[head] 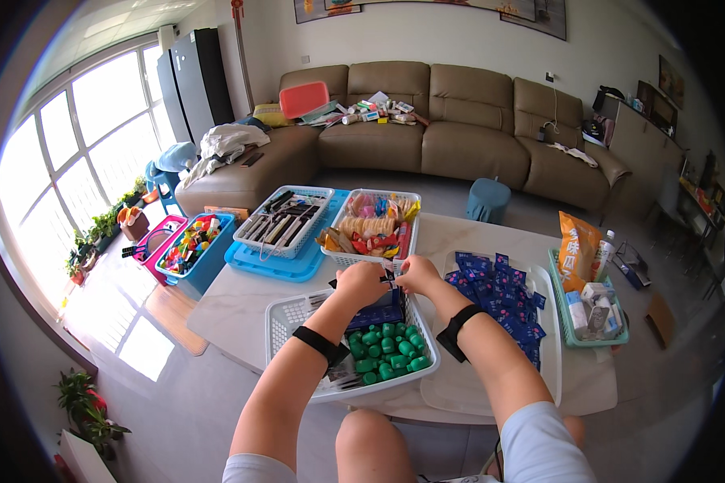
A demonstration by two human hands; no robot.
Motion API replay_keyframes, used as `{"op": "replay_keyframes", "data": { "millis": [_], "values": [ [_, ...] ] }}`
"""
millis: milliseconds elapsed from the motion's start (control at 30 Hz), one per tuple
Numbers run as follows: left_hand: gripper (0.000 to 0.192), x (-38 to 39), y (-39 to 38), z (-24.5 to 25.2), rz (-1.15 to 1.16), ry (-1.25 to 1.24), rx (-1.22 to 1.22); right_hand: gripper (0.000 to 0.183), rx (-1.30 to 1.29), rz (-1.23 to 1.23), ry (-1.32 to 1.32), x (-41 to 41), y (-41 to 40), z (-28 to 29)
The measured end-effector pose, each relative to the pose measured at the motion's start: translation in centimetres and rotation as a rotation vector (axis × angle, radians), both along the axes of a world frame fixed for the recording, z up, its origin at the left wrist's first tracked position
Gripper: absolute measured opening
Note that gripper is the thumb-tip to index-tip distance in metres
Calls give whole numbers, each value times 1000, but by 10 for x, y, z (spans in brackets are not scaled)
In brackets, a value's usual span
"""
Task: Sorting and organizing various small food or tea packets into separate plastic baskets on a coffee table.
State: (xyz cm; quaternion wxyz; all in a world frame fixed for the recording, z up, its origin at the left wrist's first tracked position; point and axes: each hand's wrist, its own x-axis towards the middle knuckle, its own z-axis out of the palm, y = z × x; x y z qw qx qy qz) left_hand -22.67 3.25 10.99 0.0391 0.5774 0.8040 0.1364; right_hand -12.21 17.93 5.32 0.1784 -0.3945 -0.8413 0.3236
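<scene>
My left hand [360, 286] and my right hand [418, 276] are close together over the far edge of a white plastic basket [281, 329]. Between their fingertips is a small dark item with white marks, partly hidden by the fingers, so its kind is unclear. Below the hands, the basket holds a dark blue box [374, 316], small green bottles [388, 346] in a heap and clear packets [342, 378] at its near left. Right of my right hand, many small blue sachets [500, 296] lie on a white tray [552, 344].
Behind my hands stands a white basket of packaged snacks [368, 228]. A basket of pens [281, 226] sits on a blue lid [302, 270] at the left. A green basket [592, 343] holds an orange bag [578, 250] and bottles at the right. My knees are at the table's near edge.
</scene>
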Motion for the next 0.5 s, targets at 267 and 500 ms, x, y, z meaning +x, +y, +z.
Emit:
{"op": "replay_keyframes", "data": {
  "millis": [267, 500],
  "values": [
    [62, 4, 12, -6, -80, 1, 1, 22, 251, 95, 1, -1, 15, -23],
    [55, -2, 29, -14, -92, 36, -35, 16, 288, 97, 299, 3, -1, 11]
  ]
}}
